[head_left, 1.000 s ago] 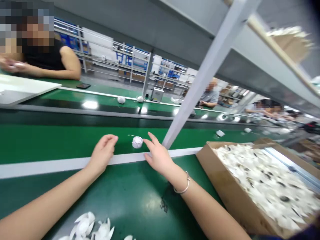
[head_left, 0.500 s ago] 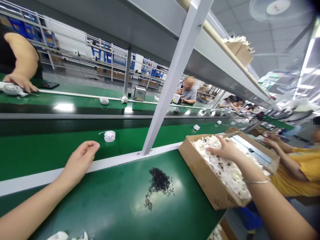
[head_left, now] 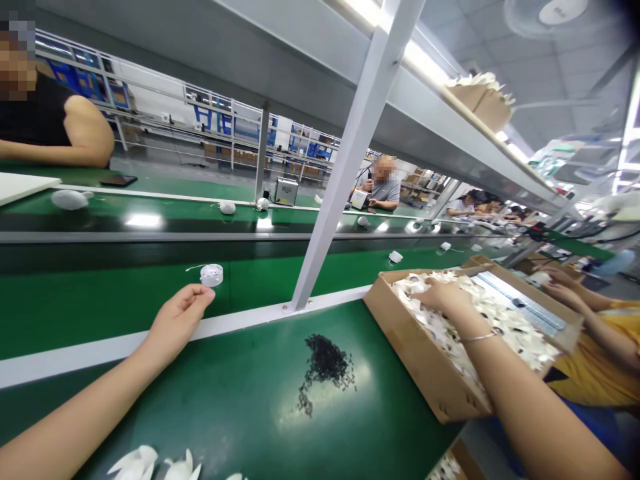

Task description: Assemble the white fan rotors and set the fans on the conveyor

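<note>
My half-curled, empty left grip point(head_left: 177, 320) is hanging just beside a round white plastic disc point(head_left: 211, 275) on the green conveyor belt point(head_left: 100, 307), while my right grip point(head_left: 443, 298) is digging into white plastic pieces point(head_left: 500, 320) in a brown cardboard box point(head_left: 425, 360), can't tell if it's holding any.

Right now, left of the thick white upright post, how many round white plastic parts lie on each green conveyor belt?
Near green conveyor belt: 1 round white plastic part
Far green conveyor belt: 3 round white plastic parts
Total: 4
</note>
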{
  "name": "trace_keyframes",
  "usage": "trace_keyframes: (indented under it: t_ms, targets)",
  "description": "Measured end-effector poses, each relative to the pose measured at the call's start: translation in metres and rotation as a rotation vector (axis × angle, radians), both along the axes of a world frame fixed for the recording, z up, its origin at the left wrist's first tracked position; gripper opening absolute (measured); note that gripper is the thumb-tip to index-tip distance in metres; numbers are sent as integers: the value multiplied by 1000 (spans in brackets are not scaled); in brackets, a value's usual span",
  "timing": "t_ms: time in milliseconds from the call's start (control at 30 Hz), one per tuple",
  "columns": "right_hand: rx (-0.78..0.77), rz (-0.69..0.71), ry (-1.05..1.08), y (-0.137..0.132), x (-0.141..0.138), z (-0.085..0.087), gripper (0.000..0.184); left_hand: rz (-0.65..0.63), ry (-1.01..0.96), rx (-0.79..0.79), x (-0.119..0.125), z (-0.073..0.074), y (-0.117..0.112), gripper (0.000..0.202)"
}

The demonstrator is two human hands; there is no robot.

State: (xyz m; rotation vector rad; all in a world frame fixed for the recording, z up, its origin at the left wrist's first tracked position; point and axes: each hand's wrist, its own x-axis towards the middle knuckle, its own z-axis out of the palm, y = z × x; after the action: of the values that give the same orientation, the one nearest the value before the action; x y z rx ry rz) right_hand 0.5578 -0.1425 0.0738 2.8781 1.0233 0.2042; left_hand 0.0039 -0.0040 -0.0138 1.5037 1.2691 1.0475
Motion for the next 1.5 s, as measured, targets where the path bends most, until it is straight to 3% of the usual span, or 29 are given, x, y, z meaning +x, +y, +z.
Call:
trace_keyframes:
  t_ms: [100, 267, 467, 1033, 1200, 1367, 1500]
  targets:
    - [-51, -43, 24, 0, 2, 1, 85, -42, -5, 11, -1, -3, 2, 38]
    - [-66, 4, 12, -5, -1, 1, 83, -51, 13, 6, -1, 0, -1, 38]
    - [-16, 2, -21, -13, -9, 0, 73, -54, 18, 22, 0, 5, -4, 39]
    - [102, -13, -46, -15, -13, 12, 49, -61, 50, 35, -2, -2, 0, 41]
    - [180, 37, -67, -24, -19, 27, 46, -46, 59, 22, 0, 4, -4, 42]
    - [265, 76, -117, -41, -28, 52, 50, -47, 69, 20, 0, 6, -5, 43]
    - [369, 178, -250, -58, -67, 75, 50, -51, 62, 26, 0, 5, -5, 43]
